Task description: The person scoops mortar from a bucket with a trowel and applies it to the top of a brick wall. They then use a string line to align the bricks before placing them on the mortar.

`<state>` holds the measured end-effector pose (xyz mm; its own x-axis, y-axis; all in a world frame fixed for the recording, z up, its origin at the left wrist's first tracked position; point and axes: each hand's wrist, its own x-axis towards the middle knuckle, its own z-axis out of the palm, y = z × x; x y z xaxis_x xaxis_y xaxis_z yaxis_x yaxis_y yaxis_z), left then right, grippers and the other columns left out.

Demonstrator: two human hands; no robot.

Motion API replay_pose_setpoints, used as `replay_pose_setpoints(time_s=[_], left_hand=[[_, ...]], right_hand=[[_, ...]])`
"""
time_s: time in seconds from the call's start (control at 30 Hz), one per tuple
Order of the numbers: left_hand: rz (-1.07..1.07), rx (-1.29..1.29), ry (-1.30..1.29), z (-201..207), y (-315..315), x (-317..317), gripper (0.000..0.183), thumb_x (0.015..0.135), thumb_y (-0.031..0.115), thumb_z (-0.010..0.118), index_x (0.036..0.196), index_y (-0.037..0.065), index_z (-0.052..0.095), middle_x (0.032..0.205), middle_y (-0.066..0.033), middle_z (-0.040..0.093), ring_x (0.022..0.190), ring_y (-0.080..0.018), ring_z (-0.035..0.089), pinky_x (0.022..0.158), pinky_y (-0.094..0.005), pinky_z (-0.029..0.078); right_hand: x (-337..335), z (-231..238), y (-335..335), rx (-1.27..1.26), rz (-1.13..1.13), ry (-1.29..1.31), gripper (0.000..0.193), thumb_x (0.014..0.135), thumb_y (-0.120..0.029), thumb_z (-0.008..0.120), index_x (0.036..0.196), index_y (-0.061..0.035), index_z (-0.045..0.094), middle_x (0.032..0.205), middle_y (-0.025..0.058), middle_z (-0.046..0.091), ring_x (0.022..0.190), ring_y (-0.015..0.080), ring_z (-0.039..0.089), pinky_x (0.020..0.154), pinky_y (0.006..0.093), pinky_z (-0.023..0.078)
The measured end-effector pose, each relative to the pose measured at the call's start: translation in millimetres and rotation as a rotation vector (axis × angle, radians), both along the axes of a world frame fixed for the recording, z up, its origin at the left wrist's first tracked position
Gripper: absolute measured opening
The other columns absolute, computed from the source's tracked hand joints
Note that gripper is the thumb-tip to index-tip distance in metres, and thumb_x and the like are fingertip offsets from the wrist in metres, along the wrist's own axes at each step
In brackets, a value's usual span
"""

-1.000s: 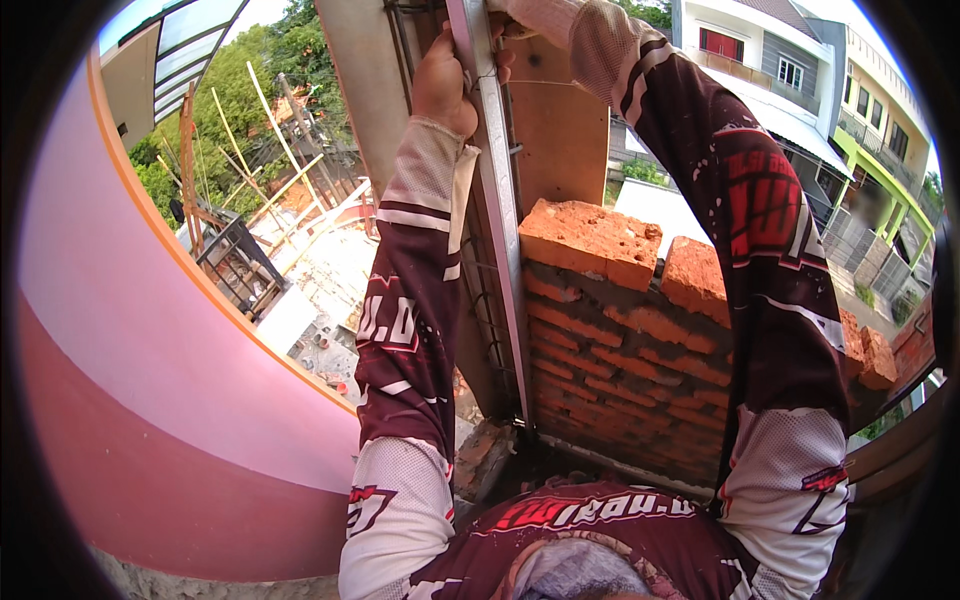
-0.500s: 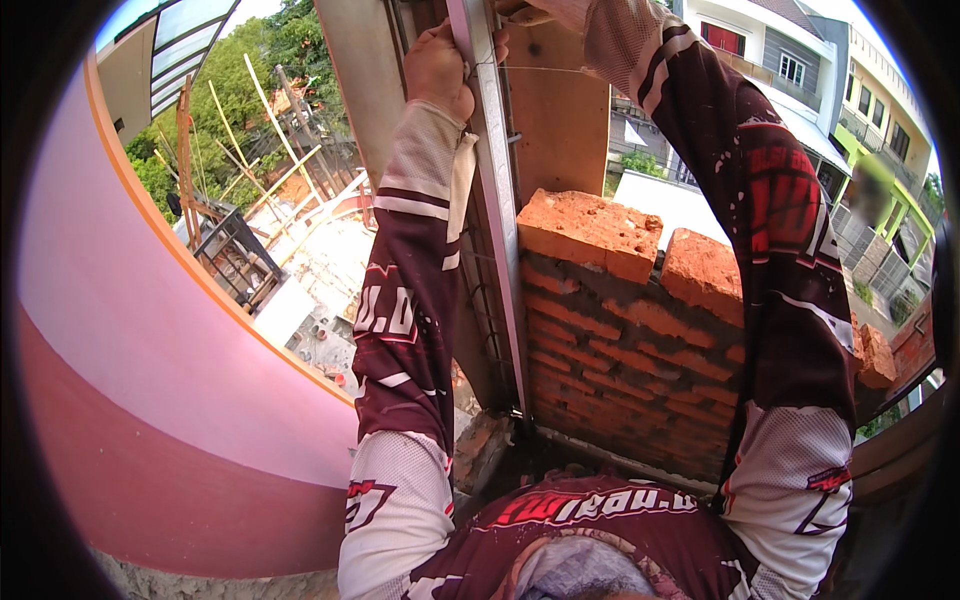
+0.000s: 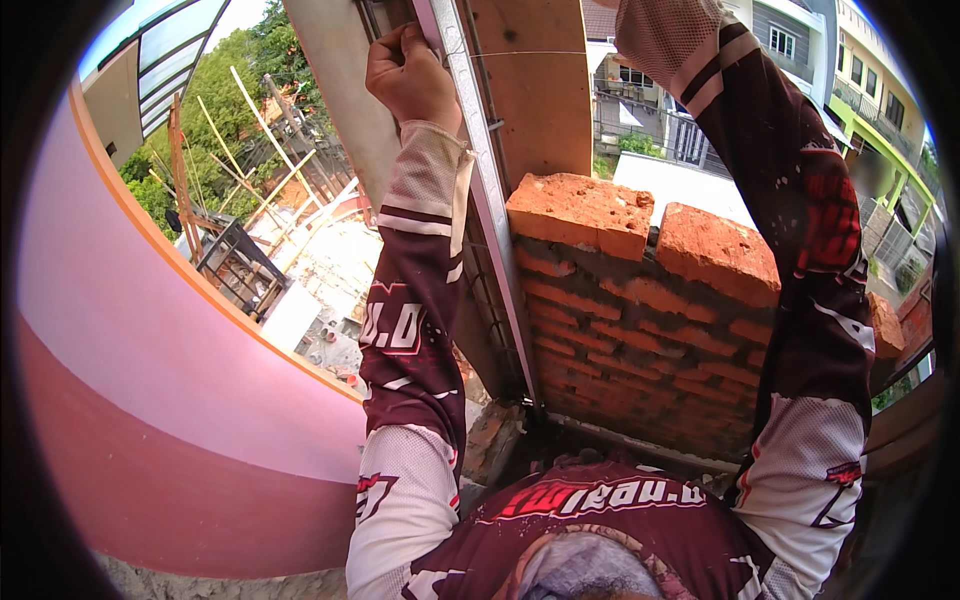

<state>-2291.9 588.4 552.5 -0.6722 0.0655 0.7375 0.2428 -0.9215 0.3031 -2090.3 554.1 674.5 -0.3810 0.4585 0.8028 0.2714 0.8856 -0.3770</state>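
My left hand (image 3: pixel 412 78) is raised at the upper middle, closed with its fingers curled together, beside the left edge of a long upright metal bar (image 3: pixel 482 150). What its fingers pinch, if anything, is hidden. A thin string (image 3: pixel 540 52) stretches rightward from the bar, level with that hand. My right arm (image 3: pixel 760 130) reaches up to the top edge, where its hand is cut off. Below and between the arms stands a red brick wall (image 3: pixel 630 330) with grey mortar, topped by a loose-looking brick (image 3: pixel 585 212) and a second brick (image 3: pixel 718 252).
A brown board (image 3: pixel 535 110) stands behind the bar, and a pale grey column (image 3: pixel 345 80) left of it. A curved pink wall (image 3: pixel 200 370) fills the left side. Beyond lie bamboo poles (image 3: pixel 258 110) and building rubble; houses (image 3: pixel 790 45) stand at the right.
My left hand has shifted left; its fingers no longer show on the bar's right side. My right hand has moved right and up, out of the picture. The view has tilted slightly.
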Motion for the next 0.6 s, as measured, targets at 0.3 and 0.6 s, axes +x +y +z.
replay_pose_setpoints(time_s=[0.3, 0.6], left_hand=[[0.403, 0.062, 0.186, -9.8, -3.7, 7.8, 0.006, 0.099, 0.003, 0.065, 0.095, -0.002, 0.067, 0.082, -0.0014, 0.065, 0.068, -0.0074, 0.057, 0.06, -0.0233, 0.047], [0.767, 0.163, 0.435, -20.8, -7.2, -2.0, 0.013, 0.096, 0.004, 0.072, 0.108, 0.005, 0.076, 0.1, -0.0098, 0.072, 0.082, -0.0179, 0.071, 0.069, -0.0283, 0.056]], right_hand=[[-3.7, -27.4, 10.6, 0.331, -0.074, -0.067, 0.021, 0.091, -0.016, 0.063, 0.101, -0.0011, 0.074, 0.089, 0.0221, 0.074, 0.086, 0.0371, 0.073, 0.077, 0.0432, 0.058], [-28.1, -38.7, 14.6, 0.899, 0.006, -0.312, 0.019, 0.086, -0.007, 0.066, 0.103, -0.0088, 0.074, 0.104, 0.0163, 0.069, 0.099, 0.0363, 0.069, 0.085, 0.0465, 0.056]])
